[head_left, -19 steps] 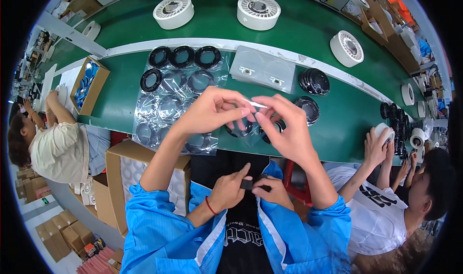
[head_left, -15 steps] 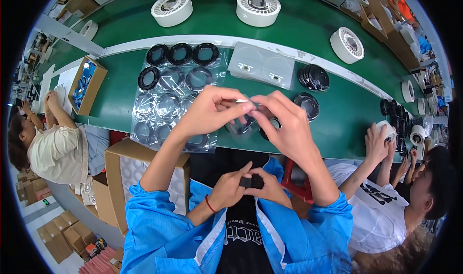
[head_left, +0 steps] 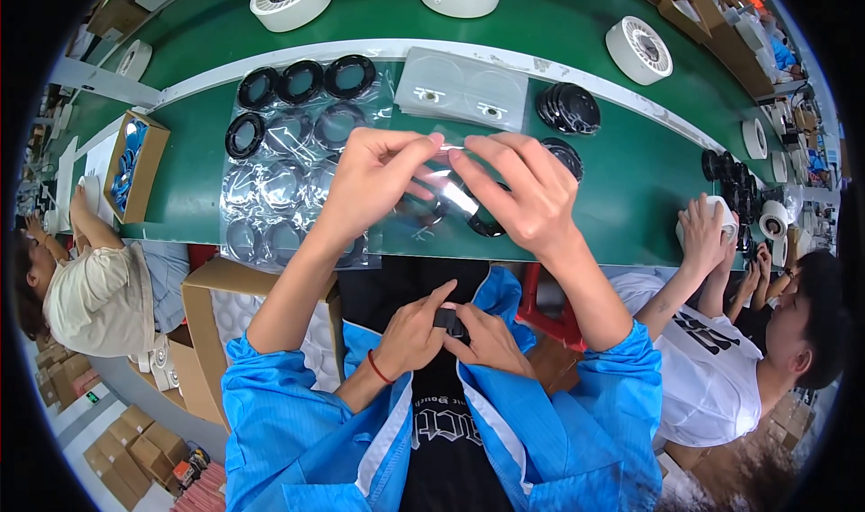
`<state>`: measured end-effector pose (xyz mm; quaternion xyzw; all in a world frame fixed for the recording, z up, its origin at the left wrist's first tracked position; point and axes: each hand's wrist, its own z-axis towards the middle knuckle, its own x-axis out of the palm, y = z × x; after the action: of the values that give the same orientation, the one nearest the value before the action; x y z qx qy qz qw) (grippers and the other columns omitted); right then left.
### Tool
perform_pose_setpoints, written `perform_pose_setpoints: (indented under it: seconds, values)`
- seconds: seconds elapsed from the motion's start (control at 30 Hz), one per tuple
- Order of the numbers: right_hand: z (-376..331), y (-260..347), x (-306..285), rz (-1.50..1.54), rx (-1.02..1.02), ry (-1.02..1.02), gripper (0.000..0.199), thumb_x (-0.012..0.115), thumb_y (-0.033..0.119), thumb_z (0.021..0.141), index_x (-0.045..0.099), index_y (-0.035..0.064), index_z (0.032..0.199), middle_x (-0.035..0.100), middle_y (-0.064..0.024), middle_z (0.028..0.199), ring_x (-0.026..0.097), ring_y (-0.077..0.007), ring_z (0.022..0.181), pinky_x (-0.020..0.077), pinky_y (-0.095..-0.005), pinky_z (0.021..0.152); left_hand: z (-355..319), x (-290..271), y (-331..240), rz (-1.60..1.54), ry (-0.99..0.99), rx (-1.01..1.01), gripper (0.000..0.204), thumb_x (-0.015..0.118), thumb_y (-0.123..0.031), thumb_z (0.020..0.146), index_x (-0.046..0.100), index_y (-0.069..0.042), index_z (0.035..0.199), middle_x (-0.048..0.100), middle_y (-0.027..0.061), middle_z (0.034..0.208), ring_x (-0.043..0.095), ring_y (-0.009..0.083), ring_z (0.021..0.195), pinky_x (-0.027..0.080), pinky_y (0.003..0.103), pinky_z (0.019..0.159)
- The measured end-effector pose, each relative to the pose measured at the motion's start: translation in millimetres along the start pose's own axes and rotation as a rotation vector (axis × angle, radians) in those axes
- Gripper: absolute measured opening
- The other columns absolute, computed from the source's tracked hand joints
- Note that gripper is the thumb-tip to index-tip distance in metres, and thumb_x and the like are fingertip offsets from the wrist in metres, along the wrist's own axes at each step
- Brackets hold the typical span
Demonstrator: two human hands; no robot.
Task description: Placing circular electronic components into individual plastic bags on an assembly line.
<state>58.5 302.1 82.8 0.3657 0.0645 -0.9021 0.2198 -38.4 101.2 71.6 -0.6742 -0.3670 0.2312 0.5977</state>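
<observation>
centrally, left hand [head_left: 374, 174] and right hand [head_left: 527, 192] each pinch the mouth of a clear plastic bag [head_left: 441, 201]; a black ring [head_left: 482, 224] sits inside, just below the right hand's fingers. beyond them, a tray of black rings [head_left: 288, 107] lies on the green surface [head_left: 631, 179]. judged best: keep both pinches level, mouth spread.
</observation>
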Motion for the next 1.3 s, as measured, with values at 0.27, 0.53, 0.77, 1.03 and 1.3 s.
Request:
perform_pose_setpoints:
  seconds: [0.27, 0.53, 0.77, 1.03, 1.3]
  values:
    - [-18, 10, -45, 0.536, 0.332, -0.052, 0.016, 0.085, -0.002, 0.085, 0.083, 0.0006, 0.101, 0.079, -0.0089, 0.099, 0.075, -0.021, 0.085, 0.061, -0.0317, 0.069, 16, -39, -10, 0.175, 0.004, -0.063, 0.04, 0.063, -0.028, 0.116, 0.082, 0.005, 0.105, 0.082, 0.0114, 0.094, 0.076, 0.0145, 0.066, 0.057, 0.025, 0.054]
    - [-92, 0, -36, 0.963, 1.375, 0.204, 0.007, 0.08, 0.001, 0.101, 0.079, -0.0046, 0.107, 0.079, -0.0086, 0.099, 0.072, -0.0112, 0.083, 0.0599, -0.0273, 0.07, -3, -53, -19, 0.523, 0.511, -0.088, 0.031, 0.068, -0.023, 0.112, 0.081, 0.004, 0.103, 0.084, 0.0116, 0.11, 0.074, 0.0139, 0.061, 0.055, 0.026, 0.049]
    - [-112, 11, -6, 1.079, 1.4, 0.051, 0.009, 0.078, 0.002, 0.104, 0.078, -0.0055, 0.109, 0.079, -0.008, 0.099, 0.072, -0.0109, 0.082, 0.0603, -0.027, 0.072, 4, -17, 0, 0.605, 0.655, 0.002, 0.028, 0.073, -0.02, 0.107, 0.078, 0.007, 0.104, 0.084, 0.0149, 0.121, 0.077, 0.0227, 0.063, 0.059, 0.032, 0.051]
    - [-111, 21, -1, 1.119, 1.48, 0.022, 0.012, 0.078, 0.003, 0.105, 0.076, -0.0061, 0.112, 0.079, -0.0079, 0.097, 0.072, -0.011, 0.081, 0.0608, -0.0268, 0.076, 2, -13, 18, 0.652, 0.664, 0.047, 0.03, 0.073, -0.023, 0.107, 0.077, 0.007, 0.102, 0.083, 0.0184, 0.114, 0.077, 0.0266, 0.063, 0.06, 0.036, 0.052]
    - [-112, 29, -10, 1.16, 1.586, -0.007, 0.012, 0.079, 0.003, 0.104, 0.078, -0.0054, 0.113, 0.079, -0.0082, 0.096, 0.072, -0.0105, 0.081, 0.0613, -0.0267, 0.075, 2, -12, 11, 0.673, 0.635, 0.026, 0.032, 0.072, -0.026, 0.108, 0.08, 0.005, 0.102, 0.084, 0.0182, 0.113, 0.075, 0.0255, 0.057, 0.057, 0.033, 0.051]
